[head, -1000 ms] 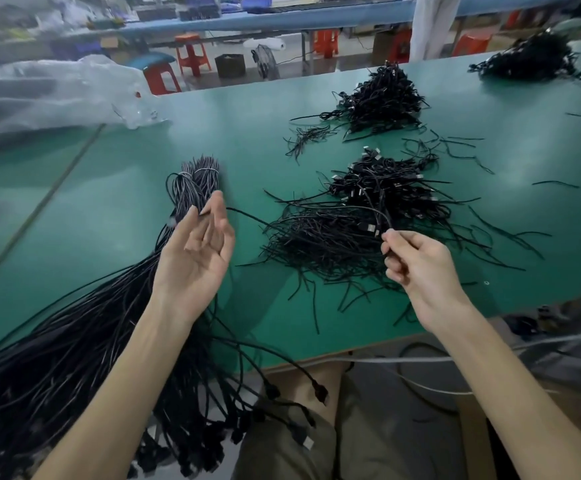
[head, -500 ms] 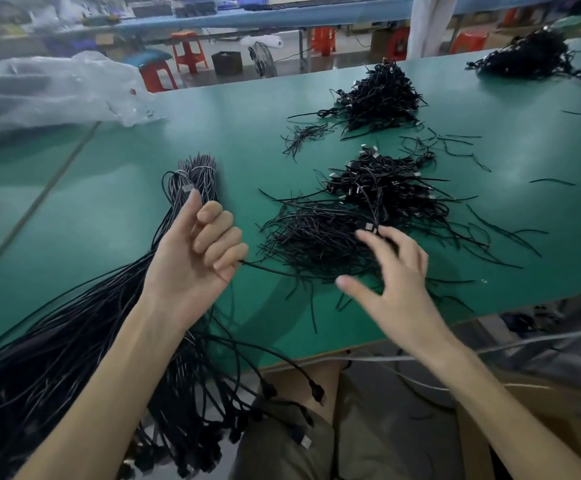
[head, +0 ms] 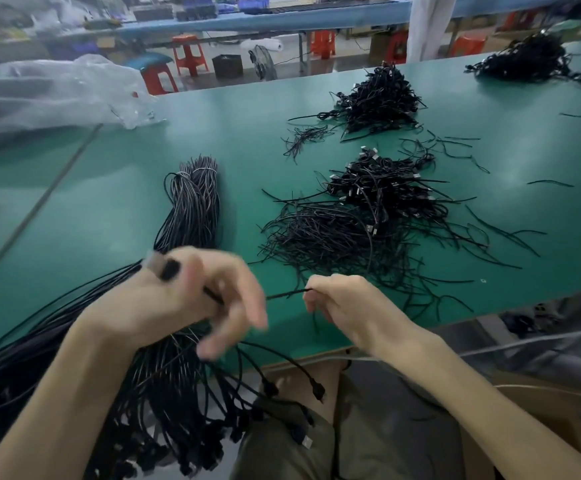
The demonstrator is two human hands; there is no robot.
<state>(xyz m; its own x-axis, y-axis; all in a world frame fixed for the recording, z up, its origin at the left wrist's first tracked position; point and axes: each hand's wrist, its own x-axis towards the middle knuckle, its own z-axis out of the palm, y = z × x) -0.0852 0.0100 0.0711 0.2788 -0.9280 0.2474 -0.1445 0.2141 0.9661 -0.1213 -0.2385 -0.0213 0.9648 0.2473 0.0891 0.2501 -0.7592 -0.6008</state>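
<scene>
Several heaps of short cables [head: 382,98] lie far on the bench [head: 74,209], so part of the work seems done. Much is left: the big bundle of long cables [head: 192,209] at the left and the loose ties [head: 317,237] in the middle. The right grip [head: 348,306] is clamped on one thin black tie [head: 287,294], just above the near edge of the bench. The left grip [head: 185,292] is blurred, with a dark plug against it; whether it is closed, I cannot tell.

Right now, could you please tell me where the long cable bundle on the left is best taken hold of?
Grip the long cable bundle below its banded far end, from above, wrapping across its width: there it lies narrow and tight on the table, while nearer the edge it fans out.
</scene>
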